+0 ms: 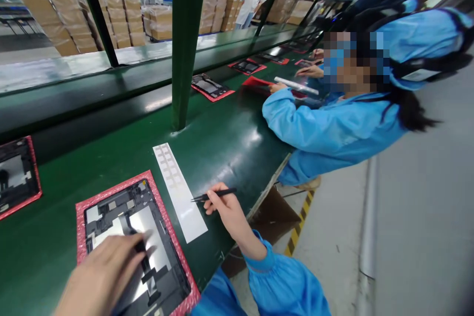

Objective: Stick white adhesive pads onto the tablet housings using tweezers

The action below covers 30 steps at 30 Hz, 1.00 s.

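Your right hand (224,206) pinches tweezers (229,191)

Thumb and fingers are closed on the black shaft, its tip over the white sheet (189,222). Your left hand (103,266), blurred, is above the opened device (153,222), fingertips slightly parted near a dark strip (140,246); I cannot tell whether they grip it. The device lies on pink wrap (113,189) on the green bench (224,138).

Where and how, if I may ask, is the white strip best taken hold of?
Likely pinch the white strip by its plain near end, coming from the right: it lies flat on the green bench, its grey patches sit toward the far end, and the right hand is beside it.
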{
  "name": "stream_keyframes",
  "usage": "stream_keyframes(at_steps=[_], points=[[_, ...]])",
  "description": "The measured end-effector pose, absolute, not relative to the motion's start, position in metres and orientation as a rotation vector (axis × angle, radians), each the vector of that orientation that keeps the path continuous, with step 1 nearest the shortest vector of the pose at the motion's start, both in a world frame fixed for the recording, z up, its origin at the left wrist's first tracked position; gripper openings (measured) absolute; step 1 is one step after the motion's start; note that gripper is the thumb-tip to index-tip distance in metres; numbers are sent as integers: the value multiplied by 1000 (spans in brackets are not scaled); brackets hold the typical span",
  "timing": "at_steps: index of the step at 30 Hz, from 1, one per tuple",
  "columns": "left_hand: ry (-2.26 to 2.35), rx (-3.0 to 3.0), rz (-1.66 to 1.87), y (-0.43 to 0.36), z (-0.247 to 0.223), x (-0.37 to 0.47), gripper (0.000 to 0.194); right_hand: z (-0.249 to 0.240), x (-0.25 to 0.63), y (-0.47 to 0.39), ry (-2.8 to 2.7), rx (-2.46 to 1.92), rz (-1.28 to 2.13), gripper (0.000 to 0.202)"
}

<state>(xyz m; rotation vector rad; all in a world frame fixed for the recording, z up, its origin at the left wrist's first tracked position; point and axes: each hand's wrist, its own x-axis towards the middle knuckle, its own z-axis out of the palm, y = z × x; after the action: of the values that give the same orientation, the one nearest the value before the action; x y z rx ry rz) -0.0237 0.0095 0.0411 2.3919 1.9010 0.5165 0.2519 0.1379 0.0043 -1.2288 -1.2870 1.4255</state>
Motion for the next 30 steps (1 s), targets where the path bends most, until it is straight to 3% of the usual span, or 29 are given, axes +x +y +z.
stream_keyframes(at_steps=[4,7,12,30], points=[[1575,2704,348,80,28,41,25,6,245,168,-1399,-1244,1322,33],[1554,2736,362,105,8,61,41,4,243,181,-1451,-1245,1274,29],[1553,2748,337,107,-9,57,43,-1,242,187,-1545,-1255,1227,23],[1544,2754,338,107,-6,57,43,6,243,185,-1618,-1323,1219,19]])
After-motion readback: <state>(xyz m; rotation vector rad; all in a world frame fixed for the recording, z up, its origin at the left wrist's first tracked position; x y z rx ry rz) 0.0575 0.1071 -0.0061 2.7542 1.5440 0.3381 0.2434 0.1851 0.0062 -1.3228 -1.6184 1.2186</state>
